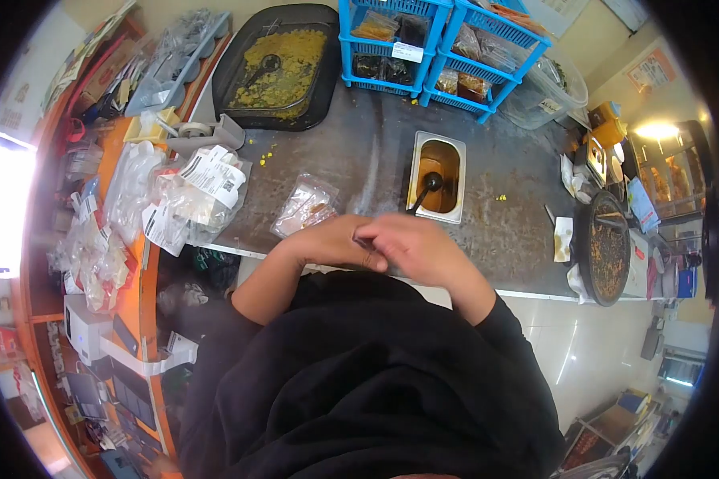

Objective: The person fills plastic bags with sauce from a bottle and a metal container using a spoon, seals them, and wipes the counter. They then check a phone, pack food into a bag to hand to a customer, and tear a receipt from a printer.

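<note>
My left hand (333,241) and my right hand (419,246) meet in front of my body, over the near edge of the metal table. Bent fingers of the right hand lie over the left hand's fingers, which are mostly hidden. A small dark spot shows between them; what it is I cannot make out. Just beyond the left hand lies a clear plastic packet (305,201) with reddish contents. Past the right hand stands a steel container (461,177) of brown sauce, with a black ladle (431,182) in it.
A black tray (225,94) of yellow-green food sits at the back left. Blue stacked baskets (443,56) hold bagged goods behind. Bagged packages with labels (212,174) crowd the left. On the right is a round dark pan (607,259). Yellow crumbs (264,156) dot the metal table (359,144).
</note>
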A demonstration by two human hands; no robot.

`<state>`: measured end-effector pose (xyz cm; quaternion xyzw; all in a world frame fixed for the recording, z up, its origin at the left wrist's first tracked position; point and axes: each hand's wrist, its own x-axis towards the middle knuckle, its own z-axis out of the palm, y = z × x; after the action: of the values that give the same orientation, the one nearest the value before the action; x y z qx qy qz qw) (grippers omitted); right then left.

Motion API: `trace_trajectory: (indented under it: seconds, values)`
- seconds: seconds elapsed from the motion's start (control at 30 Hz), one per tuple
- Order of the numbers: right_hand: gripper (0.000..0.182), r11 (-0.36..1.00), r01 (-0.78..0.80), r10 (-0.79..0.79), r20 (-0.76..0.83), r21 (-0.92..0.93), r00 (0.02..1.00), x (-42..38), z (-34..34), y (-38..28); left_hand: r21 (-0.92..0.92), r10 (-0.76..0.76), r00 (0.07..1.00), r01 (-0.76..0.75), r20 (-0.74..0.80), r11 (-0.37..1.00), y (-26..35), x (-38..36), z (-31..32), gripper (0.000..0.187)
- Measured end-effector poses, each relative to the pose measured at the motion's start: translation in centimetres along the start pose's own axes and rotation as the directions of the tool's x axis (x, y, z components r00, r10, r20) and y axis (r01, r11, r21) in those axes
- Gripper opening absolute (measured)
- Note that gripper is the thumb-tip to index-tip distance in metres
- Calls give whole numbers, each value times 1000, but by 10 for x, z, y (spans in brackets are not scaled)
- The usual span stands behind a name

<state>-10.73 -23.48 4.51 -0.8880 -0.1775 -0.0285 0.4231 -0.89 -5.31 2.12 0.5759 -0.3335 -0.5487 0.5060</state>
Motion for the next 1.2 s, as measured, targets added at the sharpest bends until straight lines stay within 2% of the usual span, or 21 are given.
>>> trace_trajectory:
  seconds: [0.03, 0.07, 0.1, 0.13, 0.17, 0.2, 0.27, 0.33, 0.37, 0.47, 0.5, 0.6, 0.7, 0.8, 0.9, 1.0, 1.1, 1.2]
  values:
    - [27, 996, 0, 7, -82, 84, 997, -2, -6, 9, -59, -57, 998, 56, -31, 997, 5, 2, -2, 41]
    - [31, 999, -42, 42, -125, 6, 991, -6, -13, 19, -119, -114, 992, 107, -60, 987, 8, 6, -4, 39]
    - [34, 994, -86, 73, -169, -70, 983, -12, -20, 31, -137, -101, 989, 85, -111, 987, 0, 14, -8, 32]
    - [38, 980, -135, 102, -215, -143, 971, -15, -23, 38, -157, -79, 984, 54, -160, 986, -15, 25, -15, 33]
    - [41, 908, -213, 149, -197, -360, 969, -18, -20, 38, -175, -59, 976, 22, -209, 984, -36, 39, -22, 34]
    - [37, 896, -230, 174, -176, -379, 969, -21, -16, 40, -191, -42, 966, -8, -255, 982, -50, 51, -27, 35]
    - [31, 870, -260, 222, -137, -420, 965, -24, -9, 49, -103, -70, 943, 38, -326, 994, -55, 69, -27, 38]
    - [23, 826, -323, 190, -312, -462, 931, -26, -14, 61, 9, -46, 911, 54, -409, 998, -59, 88, -19, 38]
    - [20, 803, -358, 169, -393, -476, 904, -28, -17, 69, 8, -51, 916, 59, -399, 998, -66, 96, -17, 36]
    - [16, 905, -425, 388, -481, 35, 786, -39, -34, 102, 7, -46, 925, 53, -376, 999, -77, 116, -15, 32]
    - [17, 918, -389, 286, -555, -75, 781, -40, -37, 104, 4, -38, 925, 43, -377, 999, -77, 118, -12, 30]
    - [17, 946, -305, 169, -630, -113, 758, -39, -36, 113, -13, -41, 919, 39, -392, 999, -80, 123, -10, 27]
    - [19, 950, -201, 58, -497, -239, 866, -45, -31, 128, -61, -62, 907, 41, -417, 997, -77, 125, -6, 25]
    - [22, 937, -266, 127, -489, -226, 863, -55, -23, 126, -118, -59, 908, 10, -416, 993, -82, 129, -6, 23]
    - [13, 952, -285, 172, -571, -113, 802, -64, -10, 122, -113, -42, 910, -6, -413, 994, -88, 130, -7, 22]
    - [4, 922, -375, 322, -729, 97, 604, -70, 2, 123, -104, -17, 919, -26, -394, 994, -91, 132, -8, 22]
    - [9, 868, -260, 496, -759, 423, 422, -69, 11, 139, -62, 1, 926, -27, -377, 998, -96, 133, -12, 24]
    - [9, 725, -146, 684, -677, 673, 271, -71, 7, 153, 43, 25, 910, -8, -413, 999, -93, 130, -12, 34]
